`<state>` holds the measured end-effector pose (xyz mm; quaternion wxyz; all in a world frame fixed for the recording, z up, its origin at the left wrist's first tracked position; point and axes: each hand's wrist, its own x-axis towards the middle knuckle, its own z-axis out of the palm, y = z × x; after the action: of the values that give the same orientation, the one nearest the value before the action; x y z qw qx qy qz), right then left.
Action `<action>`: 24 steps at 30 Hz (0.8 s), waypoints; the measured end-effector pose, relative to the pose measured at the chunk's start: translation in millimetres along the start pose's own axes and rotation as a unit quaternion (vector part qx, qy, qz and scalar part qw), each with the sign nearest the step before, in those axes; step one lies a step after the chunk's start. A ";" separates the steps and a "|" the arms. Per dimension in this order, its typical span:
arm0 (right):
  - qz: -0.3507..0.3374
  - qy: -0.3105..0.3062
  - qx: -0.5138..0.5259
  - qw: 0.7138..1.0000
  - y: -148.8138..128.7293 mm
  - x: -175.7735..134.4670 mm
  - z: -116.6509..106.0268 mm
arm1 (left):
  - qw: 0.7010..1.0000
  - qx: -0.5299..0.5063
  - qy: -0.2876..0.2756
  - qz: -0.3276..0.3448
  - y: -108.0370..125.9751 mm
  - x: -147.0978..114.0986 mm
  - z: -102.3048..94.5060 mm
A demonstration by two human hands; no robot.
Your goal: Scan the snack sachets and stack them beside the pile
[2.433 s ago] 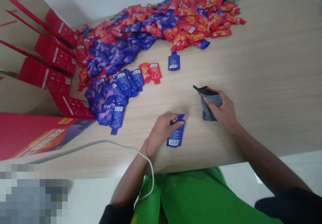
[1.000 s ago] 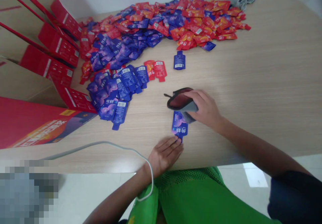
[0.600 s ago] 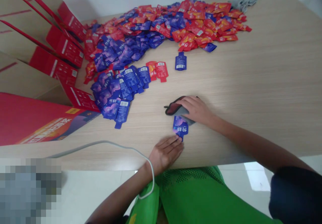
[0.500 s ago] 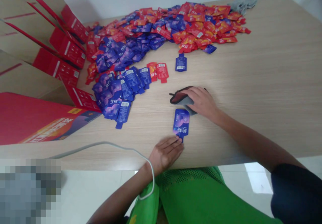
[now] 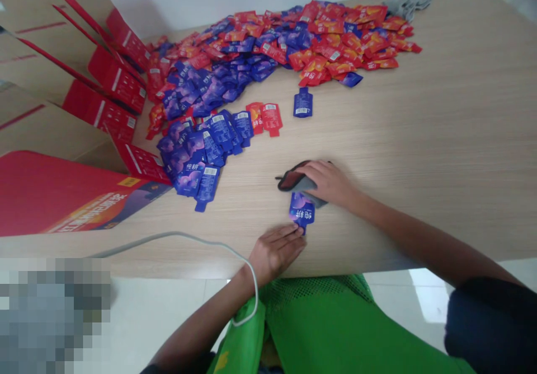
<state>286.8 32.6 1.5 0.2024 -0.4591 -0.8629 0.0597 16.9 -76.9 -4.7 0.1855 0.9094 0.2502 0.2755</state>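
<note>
A blue-purple sachet [image 5: 302, 213] lies on the table, its narrow neck toward me. My left hand [image 5: 279, 251] holds that neck under its fingertips, the fingers extended close together; the thumb is hidden. A grey cloth with a dark edge and reddish lining [image 5: 293, 180] is gripped in my right hand [image 5: 329, 182]. This cloth covers the sachet's far end. Farther back, a single blue sachet [image 5: 302, 104] lies apart, beyond both hands. To the left, several blue sachets [image 5: 191, 161] are laid overlapping, with a red sachet [image 5: 272, 117] at their right end.
A large heap of red and blue sachets [image 5: 260, 43] spreads along the wall. Red cartons with raised flaps [image 5: 62, 195] stand at the left. A grey cloth [image 5: 409, 3] lies at the back right. A pale cable [image 5: 180, 234] crosses the front edge to my left arm.
My right hand has drawn the cloth toward me and slightly left, over the far part of the sachet. My left hand stays at the neck.
</note>
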 end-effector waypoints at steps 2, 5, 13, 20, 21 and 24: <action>0.046 0.028 -0.023 0.998 16.3 10.4 -13.6 | 1.000 0.005 -0.002 0.003 0.2 0.3 -0.6; 0.072 0.110 -0.002 0.991 8.2 9.4 -32.3 | 1.000 0.008 -0.004 0.006 0.6 0.8 -1.8; -0.115 -0.038 0.081 0.989 -72.4 -33.2 -3.0 | 1.000 0.022 -0.005 -0.018 0.0 -4.0 -0.5; -0.015 0.009 -0.002 1.000 2.4 11.3 -4.3 | 1.000 0.009 -0.001 0.001 0.9 1.9 -2.4; 0.003 0.031 -0.013 0.999 8.6 17.0 -12.4 | 1.000 0.011 0.000 0.001 0.7 2.0 -2.3; 0.042 0.121 0.008 0.992 1.3 18.4 -35.0 | 1.000 0.013 0.002 0.002 -0.1 0.4 -1.3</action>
<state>292.8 45.5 38.4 0.3059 -0.4975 -0.8115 0.0191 16.3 -76.3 -3.6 0.1729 0.9116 0.2524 0.2745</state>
